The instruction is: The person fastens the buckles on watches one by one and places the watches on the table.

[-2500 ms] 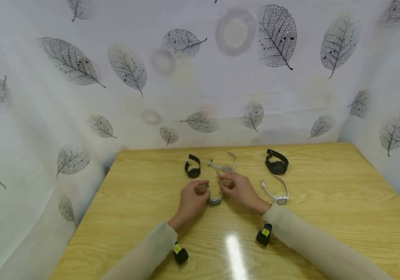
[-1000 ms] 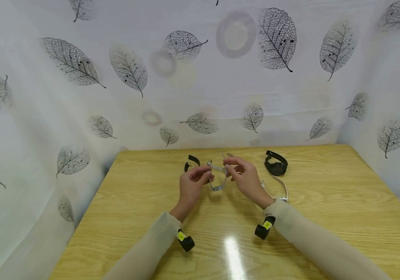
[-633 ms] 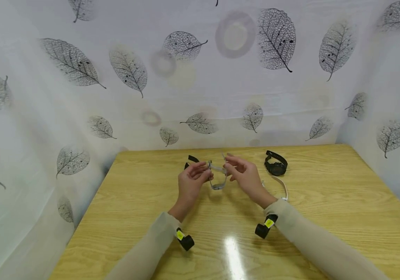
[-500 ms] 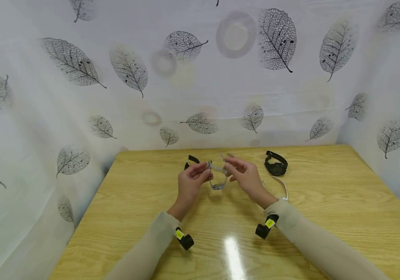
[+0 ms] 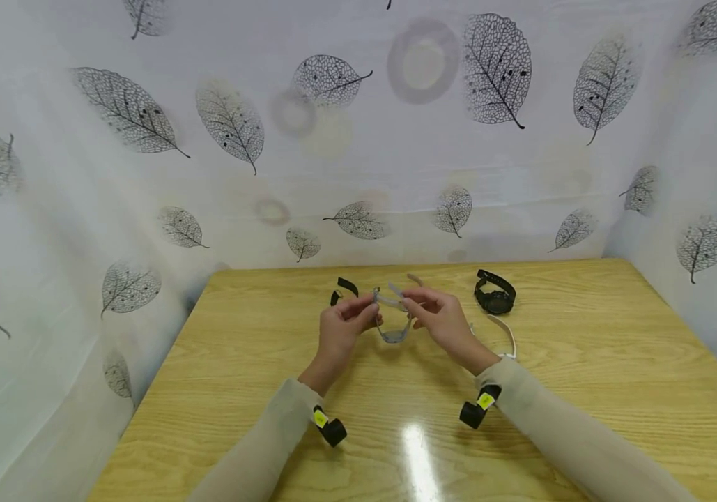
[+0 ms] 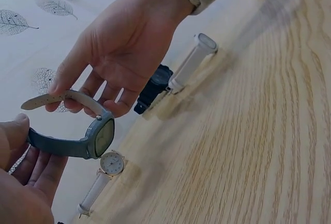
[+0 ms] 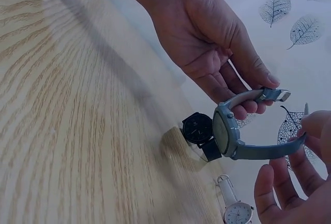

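Observation:
A wristwatch with a grey-green strap and a rounded-square case (image 5: 394, 337) is held up above the table, dial end hanging down. My left hand (image 5: 341, 331) pinches the buckle end (image 7: 275, 95) of its strap between thumb and fingers. The free strap end with the holes (image 6: 44, 101) is pinched by my right hand (image 5: 446, 321). The two strap ends stand apart, so the watch makes an open U. Behind it in the head view lies a white-strapped watch (image 5: 389, 302), with a round dial (image 6: 112, 163) in the left wrist view.
On the wooden table (image 5: 239, 376), a black watch (image 5: 348, 286) lies partly hidden behind my left hand. A bigger black watch (image 5: 495, 301) is at the back right. Nearer, a white watch (image 5: 509, 338) is partly covered by my right wrist. A leaf-print curtain (image 5: 358, 153) surrounds the table.
Both hands have raised the grey-green watch off the table and carried it slightly away from me. Most recently, the strap end in my right hand has tipped to the left.

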`<state>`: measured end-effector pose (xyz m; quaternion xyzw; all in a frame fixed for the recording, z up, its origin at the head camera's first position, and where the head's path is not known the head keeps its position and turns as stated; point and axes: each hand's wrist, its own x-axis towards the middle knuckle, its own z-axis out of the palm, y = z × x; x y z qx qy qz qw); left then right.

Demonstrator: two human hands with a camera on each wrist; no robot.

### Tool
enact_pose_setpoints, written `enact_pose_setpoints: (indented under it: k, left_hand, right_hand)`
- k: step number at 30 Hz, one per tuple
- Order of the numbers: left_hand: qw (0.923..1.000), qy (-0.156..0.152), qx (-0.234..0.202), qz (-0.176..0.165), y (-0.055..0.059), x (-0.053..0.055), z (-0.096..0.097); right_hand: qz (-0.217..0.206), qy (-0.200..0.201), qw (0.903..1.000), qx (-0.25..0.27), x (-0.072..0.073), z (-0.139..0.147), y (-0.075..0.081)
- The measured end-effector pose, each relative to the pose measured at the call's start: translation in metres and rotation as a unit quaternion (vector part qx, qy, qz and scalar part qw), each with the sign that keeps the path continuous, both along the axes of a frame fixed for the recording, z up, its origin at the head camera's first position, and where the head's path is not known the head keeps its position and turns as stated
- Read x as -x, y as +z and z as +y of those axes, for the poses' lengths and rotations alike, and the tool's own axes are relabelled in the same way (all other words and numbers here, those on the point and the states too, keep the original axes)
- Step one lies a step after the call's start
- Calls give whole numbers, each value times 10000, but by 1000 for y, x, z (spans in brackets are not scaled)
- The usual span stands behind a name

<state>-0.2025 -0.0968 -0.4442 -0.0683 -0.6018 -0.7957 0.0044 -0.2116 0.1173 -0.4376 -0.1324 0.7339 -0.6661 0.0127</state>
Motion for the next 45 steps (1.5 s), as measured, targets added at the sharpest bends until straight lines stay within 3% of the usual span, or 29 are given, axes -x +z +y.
enact_pose_setpoints:
  k: [16, 23, 36, 45]
  left_hand:
    - [9986, 121, 508, 113, 8, -6, 2]
    - [9980, 71, 622, -40, 6, -4, -2]
    - [9997, 153, -132, -169, 5, 0, -6]
    - [10000, -10, -59, -45, 7, -3, -2]
  right_hand:
    - [81, 445, 9985, -316, -3, -4, -2]
    - [181, 523, 9976, -425, -4, -3, -2]
    - [344, 678, 9958, -503, -5, 0, -4]
    - [201, 736, 9954, -573, -6, -2, -2]
